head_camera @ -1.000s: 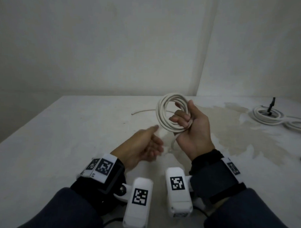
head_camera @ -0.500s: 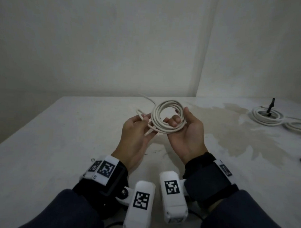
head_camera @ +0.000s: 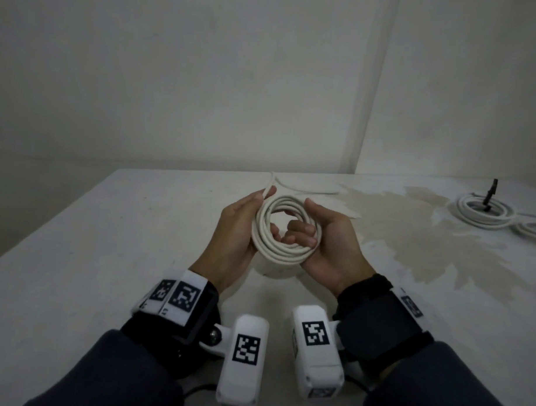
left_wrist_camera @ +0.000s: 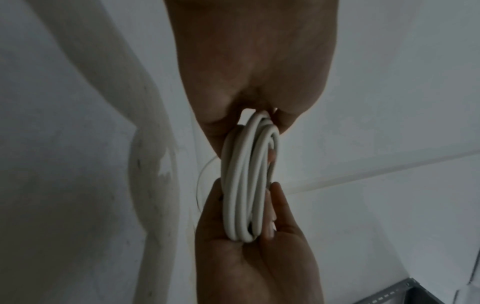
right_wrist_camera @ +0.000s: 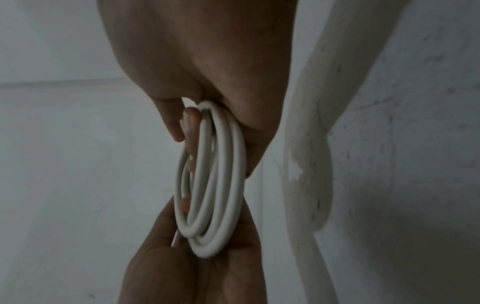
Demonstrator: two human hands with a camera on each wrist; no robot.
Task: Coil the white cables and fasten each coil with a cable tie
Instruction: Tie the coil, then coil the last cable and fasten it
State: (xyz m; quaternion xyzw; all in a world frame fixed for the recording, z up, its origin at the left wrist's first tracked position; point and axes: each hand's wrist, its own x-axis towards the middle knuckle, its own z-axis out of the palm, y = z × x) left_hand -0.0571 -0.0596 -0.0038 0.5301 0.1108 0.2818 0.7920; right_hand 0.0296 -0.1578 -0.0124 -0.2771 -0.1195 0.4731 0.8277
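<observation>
Our left hand [head_camera: 234, 232] and right hand [head_camera: 326, 244] grip the white cable coil [head_camera: 282, 230] from opposite sides above the surface [head_camera: 77, 241]. We should keep the loops stacked tight, one hand clamping, before reaching for a tie.

A pale tabletop [head_camera: 76, 257] runs back to plain white walls [head_camera: 204, 79] that meet in a corner at the far right. A wide tan stain [head_camera: 426, 238] spreads over the right half of the tabletop. A grey perforated metal piece [left_wrist_camera: 405, 296] shows at the lower edge of the left wrist view.
</observation>
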